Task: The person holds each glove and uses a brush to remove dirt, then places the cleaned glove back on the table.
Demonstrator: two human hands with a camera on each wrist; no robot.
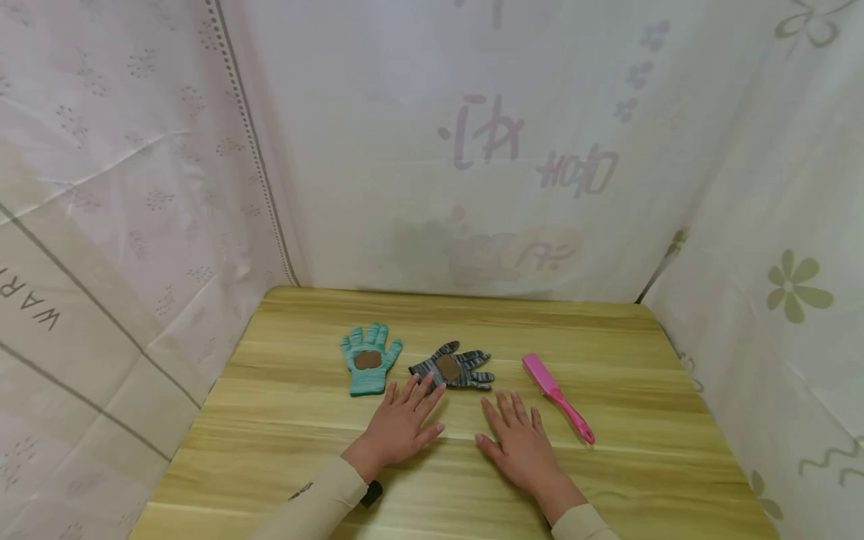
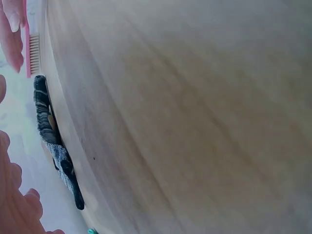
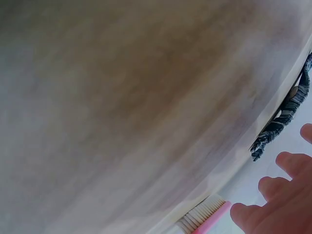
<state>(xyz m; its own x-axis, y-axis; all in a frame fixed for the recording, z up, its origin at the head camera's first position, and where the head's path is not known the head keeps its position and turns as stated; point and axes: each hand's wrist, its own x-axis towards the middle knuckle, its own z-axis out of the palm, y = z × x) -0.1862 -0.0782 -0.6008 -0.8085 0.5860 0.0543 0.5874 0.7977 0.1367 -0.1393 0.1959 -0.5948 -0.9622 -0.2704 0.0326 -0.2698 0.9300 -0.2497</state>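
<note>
My left hand (image 1: 403, 426) is spread palm down, holding nothing, its fingertips nearest the dark grey striped glove (image 1: 466, 369) and overlapping its lower edge in the head view. Whether they touch it I cannot tell. To that glove's left lies a teal glove (image 1: 367, 379), fingers pointing away; each glove bears a brown patch. My right hand (image 1: 523, 448), fingers also straight and spread, holds nothing. Right of it lies a pink hairbrush (image 1: 556, 396), handle toward me; its pale bristles (image 3: 202, 214) show in the right wrist view.
The wood-grained table (image 1: 270, 442) has rounded far corners. Printed pale cloth hangs behind it (image 1: 378, 150) and along both sides. A black band (image 1: 372, 494) sits at the left wrist.
</note>
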